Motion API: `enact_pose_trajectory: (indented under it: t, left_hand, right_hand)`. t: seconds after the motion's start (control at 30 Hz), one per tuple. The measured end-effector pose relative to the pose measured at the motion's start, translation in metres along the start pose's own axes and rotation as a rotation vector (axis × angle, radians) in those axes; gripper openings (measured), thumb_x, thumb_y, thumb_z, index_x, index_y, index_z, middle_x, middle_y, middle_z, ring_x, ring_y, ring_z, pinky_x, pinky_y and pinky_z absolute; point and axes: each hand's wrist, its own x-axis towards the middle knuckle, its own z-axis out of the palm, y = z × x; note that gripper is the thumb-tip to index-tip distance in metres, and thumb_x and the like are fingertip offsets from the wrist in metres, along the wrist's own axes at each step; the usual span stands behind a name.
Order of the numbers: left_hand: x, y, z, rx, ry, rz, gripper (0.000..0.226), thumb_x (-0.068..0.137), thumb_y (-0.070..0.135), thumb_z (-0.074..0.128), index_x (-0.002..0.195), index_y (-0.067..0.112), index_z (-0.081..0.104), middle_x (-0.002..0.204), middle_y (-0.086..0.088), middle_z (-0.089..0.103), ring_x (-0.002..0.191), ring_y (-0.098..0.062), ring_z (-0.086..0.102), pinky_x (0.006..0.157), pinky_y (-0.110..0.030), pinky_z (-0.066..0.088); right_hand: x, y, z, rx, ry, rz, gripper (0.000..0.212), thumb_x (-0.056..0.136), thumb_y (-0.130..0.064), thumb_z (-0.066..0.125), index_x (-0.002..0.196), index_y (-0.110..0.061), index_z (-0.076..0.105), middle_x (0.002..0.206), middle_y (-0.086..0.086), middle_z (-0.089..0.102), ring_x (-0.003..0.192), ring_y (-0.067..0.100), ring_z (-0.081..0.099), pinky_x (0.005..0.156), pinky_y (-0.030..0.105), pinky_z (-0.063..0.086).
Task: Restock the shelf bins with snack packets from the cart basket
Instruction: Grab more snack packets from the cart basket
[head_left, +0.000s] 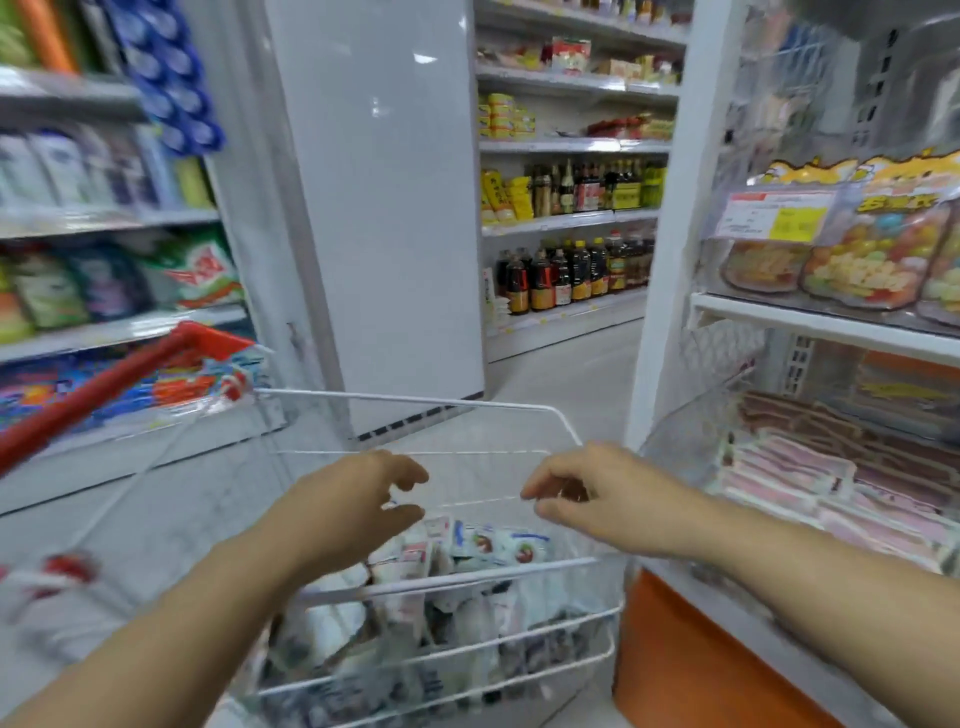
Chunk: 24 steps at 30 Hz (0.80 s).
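Observation:
A white wire cart basket (563, 422) stands in front of me, holding several white snack packets (483, 543) with red and blue print. My left hand (358, 499) hovers over the basket's left side, fingers loosely curled and holding nothing. My right hand (587, 488) hovers over the right side, fingers bent downward above the packets, with nothing in it. On the right, a clear shelf bin (685, 436) holds rows of pink and brown packets (810, 467).
A red cart handle (104, 389) crosses at the left before shelves of bagged goods. An upper right bin (779, 218) holds colourful candy bags. A white pillar (384, 208) and bottle shelves (571, 270) stand ahead. An orange shelf base (675, 665) sits beside the basket.

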Motion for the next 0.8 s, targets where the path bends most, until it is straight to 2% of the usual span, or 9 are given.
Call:
enact_pose_trajectory:
  t: [0.1, 0.17, 0.27, 0.33, 0.37, 0.43, 0.57, 0.7, 0.8]
  left_hand:
    - [-0.029, -0.033, -0.014, 0.046, -0.013, -0.123, 0.035, 0.092, 0.047, 0.06, 0.127, 0.042, 0.054, 0.124, 0.022, 0.059, 0.106, -0.004, 0.06, 0.093, -0.03, 0.05]
    - [-0.039, -0.043, -0.018, 0.134, -0.015, -0.157, 0.038, 0.095, 0.046, 0.056, 0.132, 0.041, 0.05, 0.13, 0.018, 0.056, 0.114, -0.008, 0.057, 0.094, -0.03, 0.049]
    - [-0.044, -0.038, -0.011, 0.156, -0.039, -0.143, 0.04, 0.096, 0.045, 0.052, 0.136, 0.04, 0.048, 0.134, 0.015, 0.054, 0.118, -0.011, 0.056, 0.094, -0.032, 0.049]
    - [-0.046, -0.033, -0.006, 0.103, -0.014, -0.151, 0.04, 0.096, 0.045, 0.052, 0.136, 0.04, 0.048, 0.131, 0.016, 0.056, 0.114, -0.01, 0.058, 0.091, -0.033, 0.051]
    - [-0.046, -0.032, -0.005, 0.085, 0.008, -0.159, 0.04, 0.097, 0.046, 0.052, 0.136, 0.04, 0.048, 0.131, 0.017, 0.056, 0.113, -0.009, 0.058, 0.09, -0.033, 0.051]
    - [-0.047, -0.033, -0.003, 0.06, 0.041, -0.175, 0.041, 0.097, 0.046, 0.051, 0.137, 0.041, 0.046, 0.132, 0.019, 0.055, 0.113, -0.009, 0.058, 0.088, -0.031, 0.051]
    - [-0.047, -0.034, 0.0, 0.02, 0.083, -0.18, 0.04, 0.097, 0.046, 0.052, 0.136, 0.041, 0.046, 0.132, 0.019, 0.056, 0.112, -0.008, 0.058, 0.088, -0.032, 0.051]
    - [-0.047, -0.036, 0.002, 0.024, 0.116, -0.186, 0.04, 0.098, 0.046, 0.051, 0.137, 0.038, 0.047, 0.133, 0.014, 0.056, 0.113, -0.013, 0.058, 0.088, -0.034, 0.051]
    - [-0.046, -0.036, 0.005, 0.024, 0.149, -0.18, 0.04, 0.098, 0.045, 0.05, 0.137, 0.036, 0.047, 0.133, 0.012, 0.056, 0.114, -0.015, 0.058, 0.087, -0.035, 0.051]
  right_hand:
    - [0.02, -0.018, 0.029, -0.016, -0.216, -0.032, 0.022, 0.093, -0.029, 0.064, 0.113, -0.025, 0.071, 0.099, -0.011, 0.07, 0.089, 0.005, 0.064, 0.075, 0.015, 0.047]
    - [0.031, -0.027, 0.041, -0.031, -0.291, -0.03, 0.024, 0.095, -0.031, 0.062, 0.117, -0.024, 0.07, 0.111, -0.008, 0.07, 0.098, 0.007, 0.064, 0.087, 0.023, 0.05]
    - [0.043, -0.041, 0.047, -0.007, -0.351, 0.005, 0.028, 0.094, -0.033, 0.064, 0.12, -0.025, 0.068, 0.111, -0.009, 0.068, 0.1, 0.008, 0.063, 0.088, 0.023, 0.05]
    - [0.054, -0.047, 0.051, 0.009, -0.391, 0.029, 0.032, 0.09, -0.036, 0.068, 0.121, -0.025, 0.067, 0.107, -0.009, 0.069, 0.093, 0.012, 0.065, 0.082, 0.029, 0.055]
    - [0.062, -0.049, 0.056, 0.028, -0.413, 0.051, 0.035, 0.089, -0.037, 0.069, 0.122, -0.025, 0.066, 0.106, -0.009, 0.07, 0.084, 0.011, 0.065, 0.072, 0.029, 0.057]
    - [0.082, -0.05, 0.072, 0.058, -0.456, 0.108, 0.045, 0.09, -0.036, 0.068, 0.131, -0.021, 0.058, 0.108, -0.004, 0.071, 0.075, 0.007, 0.063, 0.059, 0.021, 0.052]
    - [0.116, -0.038, 0.111, 0.252, -0.493, 0.325, 0.073, 0.091, -0.026, 0.071, 0.151, -0.017, 0.03, 0.122, 0.012, 0.062, 0.096, 0.022, 0.065, 0.086, 0.037, 0.059]
    - [0.137, -0.031, 0.121, 0.444, -0.547, 0.494, 0.088, 0.09, -0.016, 0.072, 0.157, -0.02, 0.015, 0.135, 0.015, 0.053, 0.095, 0.022, 0.064, 0.076, 0.032, 0.059]
    - [0.147, -0.03, 0.127, 0.5, -0.489, 0.568, 0.075, 0.091, -0.012, 0.07, 0.151, -0.011, 0.026, 0.146, 0.02, 0.043, 0.085, 0.026, 0.064, 0.081, 0.038, 0.06]
